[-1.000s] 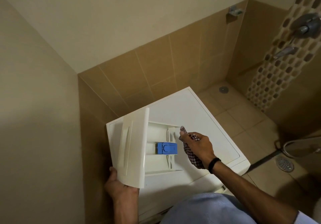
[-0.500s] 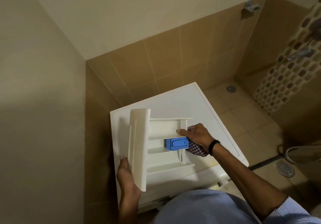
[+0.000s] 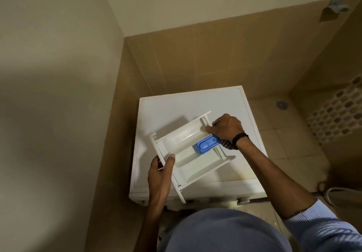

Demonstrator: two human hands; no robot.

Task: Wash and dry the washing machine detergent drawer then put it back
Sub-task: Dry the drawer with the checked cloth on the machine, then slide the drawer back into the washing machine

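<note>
A white detergent drawer [image 3: 188, 150] with a blue insert [image 3: 206, 144] is held above the top of the white washing machine [image 3: 231, 101]. Its open compartments face up and its front panel points toward me. My left hand [image 3: 159, 175] grips the front panel from the left, thumb over its edge. My right hand [image 3: 227, 128] holds the drawer's far end, thumb laid inside a compartment, with a checked cloth [image 3: 228, 144] bunched under the palm. Most of the cloth is hidden by the hand.
The machine stands in a corner, with a beige wall on the left and tan tiles behind. To the right lies a tiled floor with a round floor drain [image 3: 281, 105]. A metal fitting [image 3: 337, 7] sticks out of the back wall at upper right.
The drawer has tilted from standing on its side to lying flatter, compartments up. My left hand shifted up onto the front panel. The right hand stays at the far end with the cloth. The view swung right.
</note>
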